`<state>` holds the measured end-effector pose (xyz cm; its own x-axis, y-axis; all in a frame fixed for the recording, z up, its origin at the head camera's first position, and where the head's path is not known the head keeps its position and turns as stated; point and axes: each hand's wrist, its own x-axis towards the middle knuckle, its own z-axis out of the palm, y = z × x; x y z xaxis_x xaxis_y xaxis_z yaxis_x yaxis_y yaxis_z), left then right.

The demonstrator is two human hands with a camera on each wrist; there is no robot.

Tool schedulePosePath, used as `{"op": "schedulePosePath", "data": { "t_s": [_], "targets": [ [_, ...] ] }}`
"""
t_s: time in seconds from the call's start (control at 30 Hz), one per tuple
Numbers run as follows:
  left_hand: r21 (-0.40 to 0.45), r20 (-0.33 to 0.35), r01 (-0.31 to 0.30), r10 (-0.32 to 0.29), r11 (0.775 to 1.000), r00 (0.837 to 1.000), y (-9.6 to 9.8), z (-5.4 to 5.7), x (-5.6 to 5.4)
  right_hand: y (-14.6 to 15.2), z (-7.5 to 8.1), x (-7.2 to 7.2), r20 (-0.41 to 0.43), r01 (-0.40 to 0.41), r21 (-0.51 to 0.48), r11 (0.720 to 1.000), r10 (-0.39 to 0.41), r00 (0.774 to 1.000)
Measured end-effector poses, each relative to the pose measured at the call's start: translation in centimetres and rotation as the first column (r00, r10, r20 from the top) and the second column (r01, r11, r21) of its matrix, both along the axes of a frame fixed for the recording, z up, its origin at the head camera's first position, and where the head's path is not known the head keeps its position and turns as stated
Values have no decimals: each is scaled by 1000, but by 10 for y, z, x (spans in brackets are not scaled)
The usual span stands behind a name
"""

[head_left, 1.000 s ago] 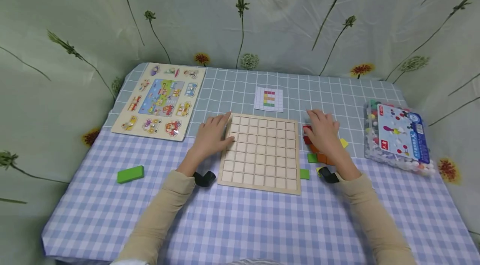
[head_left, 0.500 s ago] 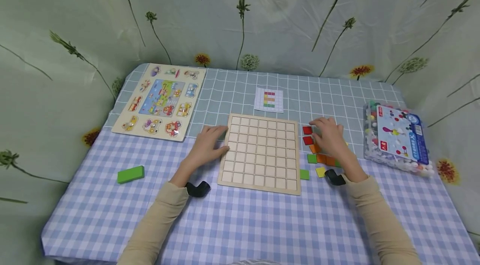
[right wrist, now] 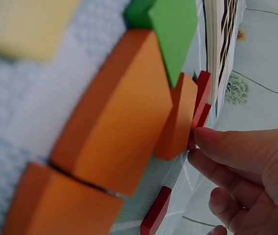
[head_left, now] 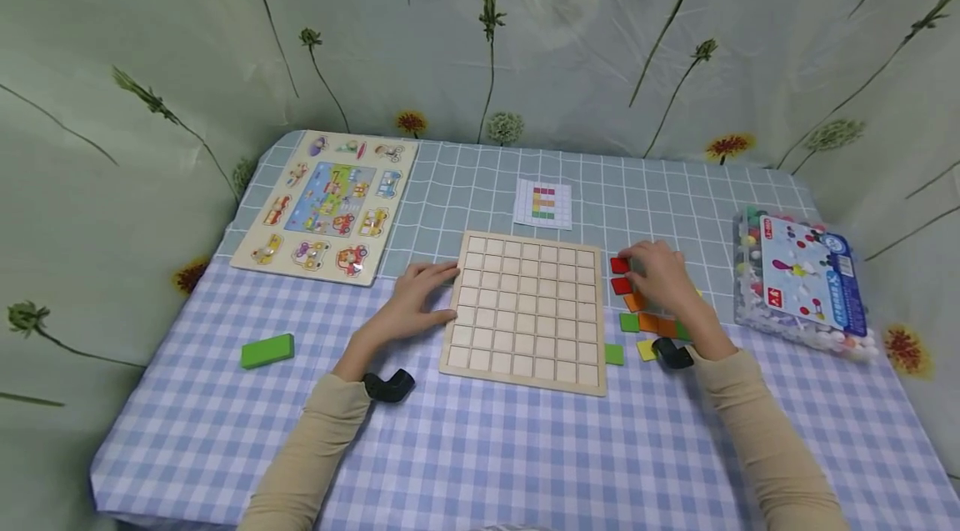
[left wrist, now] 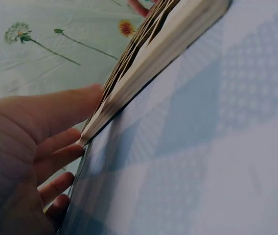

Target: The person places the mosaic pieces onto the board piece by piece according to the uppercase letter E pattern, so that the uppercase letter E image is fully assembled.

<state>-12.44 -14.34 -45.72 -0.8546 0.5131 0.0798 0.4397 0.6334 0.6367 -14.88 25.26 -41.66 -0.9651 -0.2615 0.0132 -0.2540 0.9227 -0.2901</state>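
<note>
A wooden grid board (head_left: pixel 525 310) lies flat on the table. At its left edge my left hand (head_left: pixel 408 302) rests with fingers extended; in the left wrist view the thumb (left wrist: pixel 87 100) touches the board's side. Right of the board are several small coloured tiles: red tiles (head_left: pixel 619 265), a green tile (head_left: pixel 629 322), orange tiles (head_left: pixel 647 323) and a yellow tile (head_left: pixel 647 350). My right hand (head_left: pixel 663 277) is over the far end of this group. Its thumb and forefinger pinch a red tile (right wrist: pixel 192 142). Part of the group is hidden under the hand.
Behind the board lies a paper card (head_left: pixel 543 203) with a coloured grid pattern. A vehicle picture puzzle (head_left: pixel 330 206) sits at the back left, a green block (head_left: pixel 267 351) at the left. At right stands a clear box (head_left: pixel 802 285) of colourful pieces.
My right hand has drawn back slightly from over the red tiles and its fingertips have closed beside them. My left hand has slid a little toward me along the board's left edge.
</note>
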Motion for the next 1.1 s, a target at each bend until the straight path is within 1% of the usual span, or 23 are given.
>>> {"op": "schedulePosePath", "data": {
  "t_s": [0.17, 0.23, 0.3, 0.4, 0.5, 0.67, 0.77, 0.93, 1.1],
  "targets": [
    [-2, 55, 78, -78, 997, 995, -8, 3, 0, -1, -1, -3, -8, -7, 15, 1000, 7, 1000],
    [-10, 60, 98, -97, 995, 993, -10, 4, 0, -1, -1, -5, -19, -18, 16, 1000, 18, 1000],
    [-13, 67, 104, -103, 994, 992, -11, 5, 0, -1, -2, -6, -30, -31, 20, 999, 32, 999],
    [-9, 64, 101, -100, 995, 993, -10, 6, 0, -2, -1, -9, -44, -56, 38, 998, 58, 997],
    [-3, 57, 96, -96, 995, 994, -10, 5, 0, -3, 0, -10, -31, -63, 55, 997, 65, 997],
    [-19, 35, 91, -90, 996, 995, -7, 3, 1, -4, 1, -12, 2, -39, 79, 996, 39, 999],
    [-30, 31, 82, -81, 996, 996, -4, 2, 1, -4, 1, -11, 11, -15, 77, 997, 14, 1000],
    [-39, 60, 62, -60, 997, 996, -2, 2, 2, -6, 2, -10, -3, 10, 39, 999, -9, 1000],
    [-56, 63, 59, -55, 997, 996, -2, 2, 1, -14, 4, -7, -59, -25, -52, 998, 22, 998]
  ]
}}
